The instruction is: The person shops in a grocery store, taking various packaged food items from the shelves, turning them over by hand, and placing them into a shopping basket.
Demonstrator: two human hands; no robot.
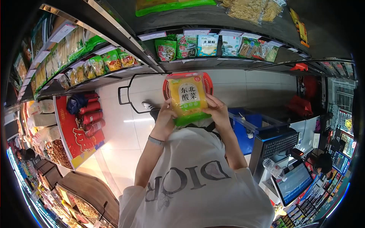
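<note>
A yellow and green packet of pickled cabbage [187, 99], with Chinese lettering on its front, is held up before my chest. My left hand [166, 115], with a grey band at the wrist, is closed on its left edge. On the opposite edge, the fingers and thumb of my right hand [217, 109] grip the packet. Behind and below the packet shows the slotted rim of a red basket [208, 81], most of it hidden. A black handle-like frame [124, 95] stretches to the left of the basket over the floor.
Ahead is a shelf of bagged foods [208, 45]; more packets fill the left shelves [95, 66]. Red cylinders [91, 117] lie on a red display at left. To the right are a blue bin [243, 123], a keyboard [279, 143] and a monitor [294, 182]. Pale floor tiles [121, 140] lie below.
</note>
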